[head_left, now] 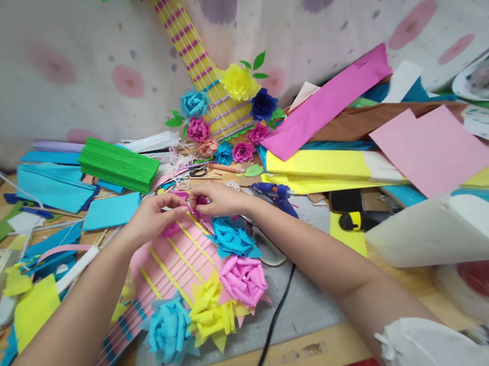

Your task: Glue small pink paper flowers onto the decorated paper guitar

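A pink paper guitar (172,271) lies flat before me, with yellow and blue strips across its strings. Blue, yellow and pink crepe-paper flowers sit along its edge, among them a pink rose (243,281). At the guitar's far end, my left hand (159,214) and my right hand (219,200) meet with bent fingers, pinching a magenta paper flower (201,201). The fingers hide much of it. Just right of my right wrist is a blue glue gun (274,194), on the table.
A yellow flower-trimmed guitar (193,49) leans against the patterned curtain (90,59). Crepe-paper stacks crowd both sides, including a green one (118,164) and a yellow one (316,165). A grey cutting mat (301,304) lies under the work, crossed by a black cable (273,324). A white roll (447,230) stands right.
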Demonstrator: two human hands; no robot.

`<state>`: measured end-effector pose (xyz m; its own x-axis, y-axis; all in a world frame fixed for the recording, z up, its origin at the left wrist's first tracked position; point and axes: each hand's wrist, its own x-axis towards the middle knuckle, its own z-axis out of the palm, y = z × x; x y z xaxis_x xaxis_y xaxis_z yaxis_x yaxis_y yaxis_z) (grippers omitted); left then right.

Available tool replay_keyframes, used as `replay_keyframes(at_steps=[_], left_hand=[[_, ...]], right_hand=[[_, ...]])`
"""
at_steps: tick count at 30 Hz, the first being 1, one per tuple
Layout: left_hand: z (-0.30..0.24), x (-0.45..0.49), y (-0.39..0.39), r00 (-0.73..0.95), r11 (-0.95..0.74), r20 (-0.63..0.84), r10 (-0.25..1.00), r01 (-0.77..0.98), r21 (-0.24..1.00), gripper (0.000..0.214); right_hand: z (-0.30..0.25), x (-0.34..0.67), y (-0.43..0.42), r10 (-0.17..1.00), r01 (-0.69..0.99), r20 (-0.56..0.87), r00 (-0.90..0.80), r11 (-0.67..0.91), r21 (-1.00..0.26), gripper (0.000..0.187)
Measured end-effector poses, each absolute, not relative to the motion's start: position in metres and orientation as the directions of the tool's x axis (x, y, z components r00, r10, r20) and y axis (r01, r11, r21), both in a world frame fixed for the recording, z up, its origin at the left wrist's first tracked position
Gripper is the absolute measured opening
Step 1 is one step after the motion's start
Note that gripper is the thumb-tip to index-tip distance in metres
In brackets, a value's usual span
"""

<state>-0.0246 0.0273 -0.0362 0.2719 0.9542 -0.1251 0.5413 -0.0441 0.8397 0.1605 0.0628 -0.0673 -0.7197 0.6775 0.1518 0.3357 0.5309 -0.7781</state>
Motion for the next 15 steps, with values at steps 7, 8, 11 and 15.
replay_keyframes(at_steps=[7, 8, 11, 15], left_hand=[[-0.0355, -0.0267, 0.0283, 0.279, -0.004, -0.168, 0.946, 0.525, 0.851, 0.032], [-0.0353, -0.0267, 0.0284, 0.279, -0.003, -0.170, 0.945, 0.528, 0.849, 0.032], [-0.0346, -0.0248, 0.0283, 0.277, -0.001, -0.174, 0.945, 0.535, 0.845, 0.033], [-0.0350, -0.0210, 0.0286, 0.273, -0.016, -0.151, 0.950, 0.525, 0.851, 0.033]], right_hand=[[-0.0677, 0.1616, 0.0622, 0.677, 0.317, 0.172, -0.716, 0.534, -0.784, 0.014], [-0.0679, 0.1616, 0.0623, 0.675, 0.313, 0.174, -0.717, 0.534, -0.785, 0.014], [-0.0687, 0.1611, 0.0631, 0.676, 0.316, 0.167, -0.718, 0.530, -0.787, 0.013], [-0.0693, 0.1608, 0.0638, 0.676, 0.321, 0.158, -0.720, 0.527, -0.787, 0.013]])
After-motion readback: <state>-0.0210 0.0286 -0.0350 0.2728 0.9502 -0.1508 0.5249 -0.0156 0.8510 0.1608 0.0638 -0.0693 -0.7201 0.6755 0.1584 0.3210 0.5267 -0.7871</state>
